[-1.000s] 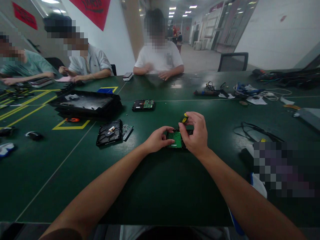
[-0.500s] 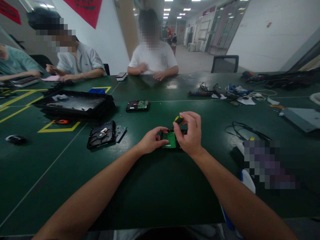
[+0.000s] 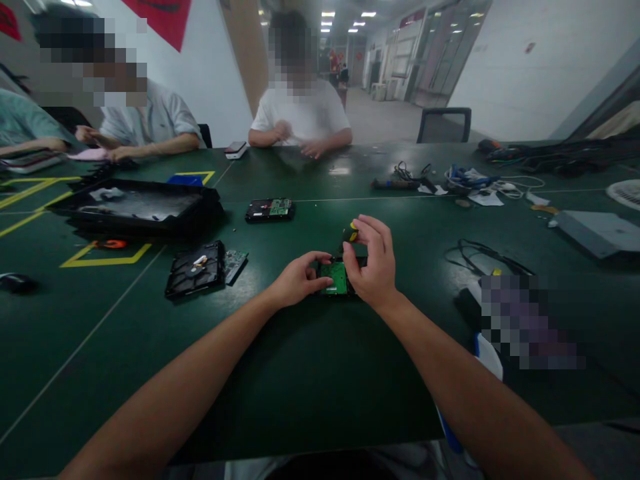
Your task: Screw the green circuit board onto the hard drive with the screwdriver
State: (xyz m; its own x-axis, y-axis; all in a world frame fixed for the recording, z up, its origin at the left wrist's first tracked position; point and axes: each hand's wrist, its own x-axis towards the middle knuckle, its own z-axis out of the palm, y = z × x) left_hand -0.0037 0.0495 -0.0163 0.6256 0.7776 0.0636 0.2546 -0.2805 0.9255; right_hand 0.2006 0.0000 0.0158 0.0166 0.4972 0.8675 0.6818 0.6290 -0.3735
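Note:
A hard drive point(image 3: 336, 279) with a green circuit board facing up lies on the green table in front of me. My left hand point(image 3: 300, 279) grips its left end, thumb on the near side and fingers on the far side. In my right hand point(image 3: 375, 263) is a screwdriver point(image 3: 351, 233) with a black and yellow handle, held between fingertips and thumb over the drive. Its tip is too dim to make out. Left of my hands lies another hard drive point(image 3: 195, 270) with a loose circuit board point(image 3: 235, 265) beside it; a third hard drive point(image 3: 270, 209) sits farther back.
A black tray point(image 3: 140, 207) stands at the left, near an orange-handled tool point(image 3: 111, 244) and a mouse point(image 3: 19, 283). Cables point(image 3: 473, 180) and a grey metal case point(image 3: 597, 232) lie to the right. Across the table, a person in white point(image 3: 303, 120) works; others sit at the left.
The view has shifted slightly, moving everything a little left. My right hand has turned the screwdriver handle a bit; my left hand keeps its hold on the hard drive.

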